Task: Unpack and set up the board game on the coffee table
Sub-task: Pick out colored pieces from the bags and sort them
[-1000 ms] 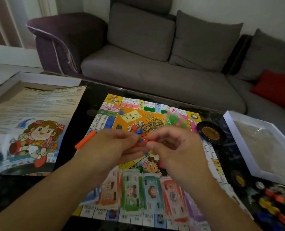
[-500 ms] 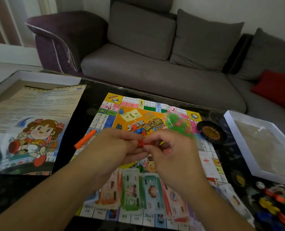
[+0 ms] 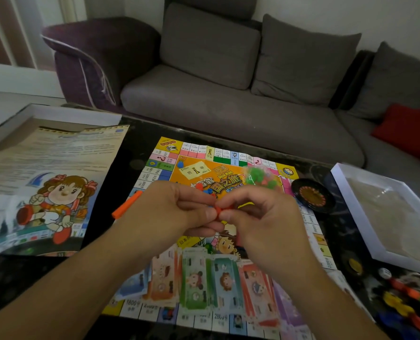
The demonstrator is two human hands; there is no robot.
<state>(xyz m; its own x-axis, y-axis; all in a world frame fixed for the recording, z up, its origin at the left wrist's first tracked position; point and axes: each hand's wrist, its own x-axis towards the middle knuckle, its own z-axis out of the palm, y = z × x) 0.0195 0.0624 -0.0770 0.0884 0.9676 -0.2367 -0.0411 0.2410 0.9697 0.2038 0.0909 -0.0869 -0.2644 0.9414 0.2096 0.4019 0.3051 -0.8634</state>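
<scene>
Both hands have drifted little since the earlier frames; the small bag of green pieces (image 3: 259, 179) now shows above the right hand (image 3: 265, 224) instead of over its knuckles. At the centre of the frame the left hand (image 3: 177, 212) and the right hand meet fingertip to fingertip, thumbs and forefingers pinching a small orange piece (image 3: 219, 210) between them, above the game board (image 3: 199, 168). That board lies flat on the dark coffee table (image 3: 135, 148), with a row of paper money (image 3: 204, 283) across its lower edge. An orange stick (image 3: 126, 204) lies left of the left hand. At the right sit a black roulette wheel (image 3: 312, 195) and a white box tray (image 3: 385, 214); a rules sheet (image 3: 49, 182) fills the left.
</scene>
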